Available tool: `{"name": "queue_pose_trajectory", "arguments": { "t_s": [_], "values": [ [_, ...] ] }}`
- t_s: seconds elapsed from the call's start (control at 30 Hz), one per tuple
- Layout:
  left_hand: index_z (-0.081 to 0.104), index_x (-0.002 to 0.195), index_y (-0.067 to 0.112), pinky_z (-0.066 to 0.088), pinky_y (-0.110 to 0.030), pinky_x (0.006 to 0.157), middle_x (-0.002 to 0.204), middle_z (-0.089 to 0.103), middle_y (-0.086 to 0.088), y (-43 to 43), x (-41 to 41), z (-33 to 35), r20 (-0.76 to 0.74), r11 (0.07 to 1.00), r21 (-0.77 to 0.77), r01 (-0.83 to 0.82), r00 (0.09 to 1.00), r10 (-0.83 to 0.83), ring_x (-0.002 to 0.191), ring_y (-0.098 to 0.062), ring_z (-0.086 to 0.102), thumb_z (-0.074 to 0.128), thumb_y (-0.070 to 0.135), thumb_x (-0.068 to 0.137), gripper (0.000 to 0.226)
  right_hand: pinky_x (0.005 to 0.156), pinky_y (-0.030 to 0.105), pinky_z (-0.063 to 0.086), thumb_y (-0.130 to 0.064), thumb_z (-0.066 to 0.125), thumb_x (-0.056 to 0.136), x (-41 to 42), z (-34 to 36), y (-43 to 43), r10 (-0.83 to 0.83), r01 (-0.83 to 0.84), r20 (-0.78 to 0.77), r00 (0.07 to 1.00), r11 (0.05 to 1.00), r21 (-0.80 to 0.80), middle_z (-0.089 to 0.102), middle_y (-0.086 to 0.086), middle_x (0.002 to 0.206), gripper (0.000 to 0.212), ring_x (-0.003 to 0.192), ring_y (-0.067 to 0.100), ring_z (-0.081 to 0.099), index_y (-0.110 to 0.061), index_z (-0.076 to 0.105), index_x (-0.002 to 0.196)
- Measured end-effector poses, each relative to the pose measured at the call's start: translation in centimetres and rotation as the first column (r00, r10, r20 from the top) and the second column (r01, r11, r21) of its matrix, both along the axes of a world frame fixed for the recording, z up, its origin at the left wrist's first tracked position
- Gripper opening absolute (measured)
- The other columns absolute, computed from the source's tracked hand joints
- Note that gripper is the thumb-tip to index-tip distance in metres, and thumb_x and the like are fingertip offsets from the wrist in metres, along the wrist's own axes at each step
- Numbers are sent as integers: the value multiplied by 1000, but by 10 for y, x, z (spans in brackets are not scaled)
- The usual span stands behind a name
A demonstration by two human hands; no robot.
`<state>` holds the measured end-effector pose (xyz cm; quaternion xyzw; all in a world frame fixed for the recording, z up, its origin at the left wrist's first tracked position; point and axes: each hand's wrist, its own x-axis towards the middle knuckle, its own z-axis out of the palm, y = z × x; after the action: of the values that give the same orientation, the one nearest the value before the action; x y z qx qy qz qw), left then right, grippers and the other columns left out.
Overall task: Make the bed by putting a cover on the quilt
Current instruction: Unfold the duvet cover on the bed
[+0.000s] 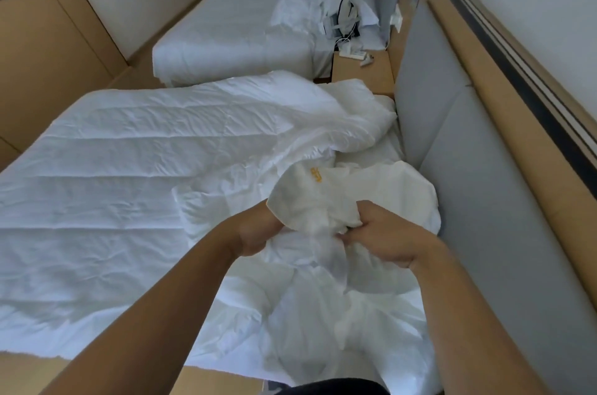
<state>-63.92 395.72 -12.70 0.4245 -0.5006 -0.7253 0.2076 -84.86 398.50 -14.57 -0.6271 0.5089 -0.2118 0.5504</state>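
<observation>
A white stitched quilt [129, 175] lies spread over the near bed, its far right corner folded over in a heap near the headboard. A thinner white cover [323, 323] is bunched at the bed's near right end. Both hands meet over this bunch. My left hand [255, 230] grips a fold of white cloth that bears a small yellow mark. My right hand [384, 236] pinches the same bundle from the right. Cloth hides the fingertips of both hands.
A grey padded headboard [458, 168] runs along the right. A wooden bedside table [361, 71] with a power strip stands between the beds. The second bed [232, 36] at the back carries crumpled linen and a bag. Wooden floor shows at the left.
</observation>
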Motion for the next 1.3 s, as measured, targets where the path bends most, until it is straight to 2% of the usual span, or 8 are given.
{"name": "queue_pose_trajectory", "arguments": {
  "t_s": [0.17, 0.37, 0.53, 0.63, 0.77, 1.0, 1.1, 1.3],
  "values": [
    [68, 108, 27, 55, -22, 87, 104, 72, 11, 25, 5, -16, 273, 977, -120, 175, 952, -137, 99, -4, 67, 83, 10, 79, 37, 89, 42, 57, -26, 78, 85, 14, 0, 9, -44, 50, 139, 989, 998, -38, 77, 1, 100, 18, 99, 18, 72, -22, 76, 103],
    [64, 107, 13, 40, -56, 111, 114, 63, -14, 40, 24, -29, 143, 999, -46, 5, 990, 2, 112, -30, 56, 75, 38, 65, 50, 94, 40, 57, -18, 90, 68, -3, 17, 21, 202, -204, 77, 976, 979, 16, 76, 6, 105, 43, 101, 21, 72, -16, 72, 107],
    [63, 102, 23, 55, -26, 86, 99, 70, 6, 42, 25, -22, 175, 983, -184, -18, 983, 51, 94, -3, 68, 68, 46, 62, 45, 101, 48, 52, -27, 87, 75, 0, 3, 17, 391, -379, -136, 910, 919, 111, 74, 2, 114, 50, 108, 20, 69, -19, 67, 120],
    [65, 111, 22, 54, -46, 98, 114, 69, -8, 43, 26, -23, 183, 965, -244, -96, 973, 143, 111, -25, 66, 70, 52, 66, 54, 105, 41, 48, -21, 75, 90, 5, -5, 17, 324, -314, -186, 927, 946, 84, 72, -2, 118, 36, 112, 16, 66, -19, 66, 124],
    [65, 112, 22, 56, -39, 93, 123, 68, -11, 44, 28, -23, 157, 984, -61, -166, 972, 174, 105, -20, 68, 88, 42, 68, 54, 99, 37, 53, -27, 69, 95, 18, -3, 13, 96, -99, 58, 994, 994, 37, 75, 2, 111, 24, 105, 17, 70, -16, 72, 116],
    [69, 113, 17, 53, -20, 92, 102, 72, 9, 58, 32, -25, 463, 960, 13, 278, 850, -253, 104, -11, 67, 80, 8, 82, 34, 68, 21, 51, -8, 82, 80, 29, 2, 17, 123, -110, 79, 989, 982, -151, 69, -10, 73, 18, 72, 3, 66, -23, 72, 77],
    [66, 100, 25, 51, -12, 74, 96, 66, 12, 54, 37, -25, 484, 974, -121, 192, 868, -111, 97, -10, 64, 74, 20, 89, 14, 82, 25, 57, -22, 90, 73, 20, 2, 18, 213, -220, -96, 972, 973, -68, 76, -9, 91, 29, 86, 6, 71, -21, 74, 97],
    [55, 106, 39, 51, -31, 99, 118, 63, 9, 38, 18, -27, 312, 954, -298, -46, 939, 142, 109, -9, 61, 65, 48, 75, 34, 92, 28, 52, -34, 73, 90, 20, -12, 16, 157, -159, -238, 958, 987, 10, 69, -2, 116, 35, 106, 14, 65, -22, 64, 122]
  ]
}}
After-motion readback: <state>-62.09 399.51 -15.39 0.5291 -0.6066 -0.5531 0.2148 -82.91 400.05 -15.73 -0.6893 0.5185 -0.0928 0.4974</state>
